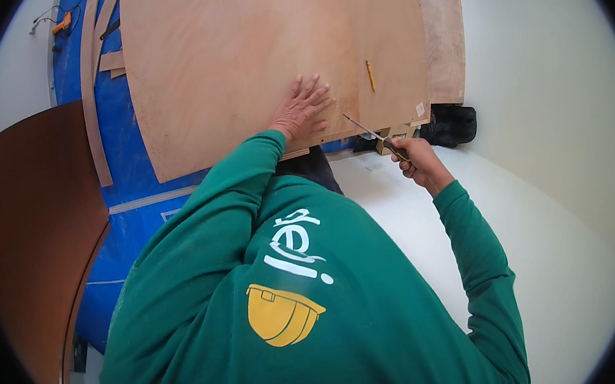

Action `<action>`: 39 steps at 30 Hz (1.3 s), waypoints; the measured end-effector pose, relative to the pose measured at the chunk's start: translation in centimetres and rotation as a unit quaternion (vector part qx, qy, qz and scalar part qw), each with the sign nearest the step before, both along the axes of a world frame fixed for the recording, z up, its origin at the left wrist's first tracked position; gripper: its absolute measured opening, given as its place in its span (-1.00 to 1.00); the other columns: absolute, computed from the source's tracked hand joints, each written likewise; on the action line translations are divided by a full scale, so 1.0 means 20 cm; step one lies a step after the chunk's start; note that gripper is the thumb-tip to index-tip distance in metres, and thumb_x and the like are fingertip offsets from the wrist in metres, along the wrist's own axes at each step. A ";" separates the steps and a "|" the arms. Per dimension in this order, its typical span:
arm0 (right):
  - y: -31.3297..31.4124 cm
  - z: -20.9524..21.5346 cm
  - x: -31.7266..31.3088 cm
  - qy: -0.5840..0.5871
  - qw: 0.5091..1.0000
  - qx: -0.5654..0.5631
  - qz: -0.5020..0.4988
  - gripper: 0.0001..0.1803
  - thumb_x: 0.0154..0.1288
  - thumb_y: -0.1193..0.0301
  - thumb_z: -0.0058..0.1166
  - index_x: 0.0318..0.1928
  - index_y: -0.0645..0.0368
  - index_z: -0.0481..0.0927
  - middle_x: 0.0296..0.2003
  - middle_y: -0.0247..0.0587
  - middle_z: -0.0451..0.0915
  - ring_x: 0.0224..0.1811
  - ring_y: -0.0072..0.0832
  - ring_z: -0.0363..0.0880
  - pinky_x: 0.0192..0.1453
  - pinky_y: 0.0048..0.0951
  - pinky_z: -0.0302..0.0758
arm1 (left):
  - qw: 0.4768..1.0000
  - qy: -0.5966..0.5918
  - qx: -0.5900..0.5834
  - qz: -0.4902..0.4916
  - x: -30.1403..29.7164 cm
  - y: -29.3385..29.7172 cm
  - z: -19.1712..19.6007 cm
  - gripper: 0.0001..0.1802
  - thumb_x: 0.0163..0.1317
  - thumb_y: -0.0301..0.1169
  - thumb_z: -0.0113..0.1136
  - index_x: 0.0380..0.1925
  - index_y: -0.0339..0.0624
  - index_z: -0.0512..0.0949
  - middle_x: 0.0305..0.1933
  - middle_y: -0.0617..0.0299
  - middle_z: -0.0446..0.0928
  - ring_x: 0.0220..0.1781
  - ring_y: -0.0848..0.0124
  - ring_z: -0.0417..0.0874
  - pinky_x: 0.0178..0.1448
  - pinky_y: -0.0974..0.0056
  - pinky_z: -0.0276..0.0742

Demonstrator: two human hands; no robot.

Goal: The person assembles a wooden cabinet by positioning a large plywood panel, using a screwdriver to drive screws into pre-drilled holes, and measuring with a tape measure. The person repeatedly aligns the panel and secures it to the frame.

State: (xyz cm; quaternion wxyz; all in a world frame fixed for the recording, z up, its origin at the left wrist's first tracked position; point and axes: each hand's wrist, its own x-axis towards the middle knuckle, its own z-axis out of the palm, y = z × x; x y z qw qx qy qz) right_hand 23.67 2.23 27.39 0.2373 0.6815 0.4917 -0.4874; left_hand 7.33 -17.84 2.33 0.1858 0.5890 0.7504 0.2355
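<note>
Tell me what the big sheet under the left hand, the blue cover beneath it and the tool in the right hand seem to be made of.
Big sheet: looks like plywood, raw and matt, with pale reddish grain and a thin edge.
Blue cover: probably a plastic tarpaulin, slightly glossy and creased.
Tool in the right hand: thin blade, seemingly metal with a grey glint; dark handle, material unclear.
The left hand lies flat on the sheet.

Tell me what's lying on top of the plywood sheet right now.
On the plywood sheet the left hand lies flat, and a pencil lies to its right. The blade held in the right hand reaches over its near edge. Whatever lies under the sheet is hidden.
</note>
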 end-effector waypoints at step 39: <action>-0.04 0.02 0.00 0.009 0.994 0.002 0.112 -0.72 0.48 0.23 0.21 -0.13 0.22 0.60 -0.42 -0.22 0.62 -0.53 -0.45 0.54 -0.49 -0.30 0.40 | 0.965 0.032 0.052 -0.253 -0.49 0.07 0.03 -0.47 0.49 0.17 0.26 0.36 0.34 0.68 0.72 0.38 0.33 0.79 0.21 0.19 0.86 -0.14 -0.05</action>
